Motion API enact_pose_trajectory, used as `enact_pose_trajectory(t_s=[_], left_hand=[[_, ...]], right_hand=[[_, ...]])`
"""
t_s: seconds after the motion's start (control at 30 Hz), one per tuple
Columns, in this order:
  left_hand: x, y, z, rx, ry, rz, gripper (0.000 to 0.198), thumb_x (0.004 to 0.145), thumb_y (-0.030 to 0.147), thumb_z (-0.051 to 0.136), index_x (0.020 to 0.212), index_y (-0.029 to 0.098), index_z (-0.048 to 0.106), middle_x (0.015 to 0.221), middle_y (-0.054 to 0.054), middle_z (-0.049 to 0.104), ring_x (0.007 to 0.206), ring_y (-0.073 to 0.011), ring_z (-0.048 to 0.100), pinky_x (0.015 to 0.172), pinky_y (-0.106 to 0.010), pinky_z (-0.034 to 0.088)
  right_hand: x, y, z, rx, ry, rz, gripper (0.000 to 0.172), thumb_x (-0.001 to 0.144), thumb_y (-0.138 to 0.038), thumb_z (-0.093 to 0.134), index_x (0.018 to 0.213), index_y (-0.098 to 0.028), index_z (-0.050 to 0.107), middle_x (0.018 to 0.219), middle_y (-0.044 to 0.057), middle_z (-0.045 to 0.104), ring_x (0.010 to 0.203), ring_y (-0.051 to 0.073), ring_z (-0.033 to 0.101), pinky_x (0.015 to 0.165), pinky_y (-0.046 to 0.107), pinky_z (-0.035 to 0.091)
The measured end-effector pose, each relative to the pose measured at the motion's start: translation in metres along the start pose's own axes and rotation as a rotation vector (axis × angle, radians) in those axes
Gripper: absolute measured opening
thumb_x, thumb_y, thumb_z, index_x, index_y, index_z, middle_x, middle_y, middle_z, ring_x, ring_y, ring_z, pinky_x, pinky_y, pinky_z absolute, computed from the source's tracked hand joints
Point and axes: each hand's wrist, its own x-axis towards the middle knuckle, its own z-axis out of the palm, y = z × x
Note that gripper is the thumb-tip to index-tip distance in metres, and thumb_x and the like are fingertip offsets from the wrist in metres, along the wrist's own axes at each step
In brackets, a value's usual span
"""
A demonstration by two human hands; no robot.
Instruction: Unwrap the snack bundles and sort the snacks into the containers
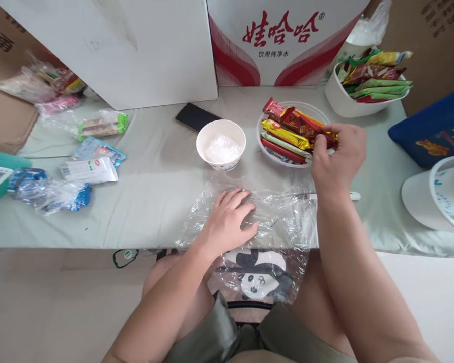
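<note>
My left hand point(230, 219) lies with fingers spread on a crumpled clear plastic sheet point(276, 217) at the table's front edge. At the right side of a round white bowl point(274, 159), my right hand point(338, 156) pinches the end of a wrapped snack bar in dark red and gold point(300, 123). Other wrapped bars lie in that bowl, among them a yellow one point(285, 133). A paper cup point(221, 164) with something white and clear inside stands left of the bowl. Under the plastic and beside my right wrist is a white-handled utility knife point(354, 195), partly hidden.
Behind the cup lies a black phone point(196, 117). Large boxes point(166, 50) line the back. Another white bowl point(363, 103) of snacks stands back right, a white tub point(419, 201) at right, and snack packets point(91, 170) at left.
</note>
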Motion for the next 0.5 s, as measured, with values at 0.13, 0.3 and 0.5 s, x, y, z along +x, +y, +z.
enact_pose_trajectory(t_s=[0.13, 0.3, 0.5], left_hand=[[0.0013, -0.0004, 0.0007, 0.009, 0.016, 0.002, 0.022, 0.092, 0.029, 0.065, 0.110, 0.018, 0.071, 0.151, -0.013, 0.060, 0.150, -0.0361, 0.046, 0.126, -0.065, 0.035], [0.0021, -0.0001, 0.0019, 0.022, 0.040, 0.013, 0.020, 0.091, 0.029, 0.066, 0.108, 0.019, 0.070, 0.148, -0.013, 0.061, 0.148, -0.0366, 0.047, 0.124, -0.066, 0.037], [0.0035, 0.0029, 0.0016, 0.036, 0.041, 0.011, 0.019, 0.091, 0.028, 0.064, 0.108, 0.019, 0.070, 0.148, -0.013, 0.061, 0.148, -0.0362, 0.047, 0.124, -0.065, 0.037]], right_hand=[[0.0033, 0.0041, -0.0017, 0.034, -0.034, -0.082, 0.025, 0.085, -0.028, 0.053, 0.101, -0.023, 0.071, 0.102, 0.010, 0.070, 0.103, 0.027, 0.066, 0.095, 0.048, 0.053], [0.0013, 0.0061, -0.0054, 0.016, -0.088, -0.165, 0.025, 0.089, -0.031, 0.055, 0.104, -0.026, 0.075, 0.125, 0.012, 0.069, 0.126, 0.032, 0.060, 0.107, 0.055, 0.048], [-0.0040, 0.0057, -0.0058, -0.011, -0.290, -0.144, 0.033, 0.097, -0.033, 0.046, 0.120, -0.030, 0.069, 0.144, 0.011, 0.063, 0.145, 0.036, 0.048, 0.112, 0.068, 0.039]])
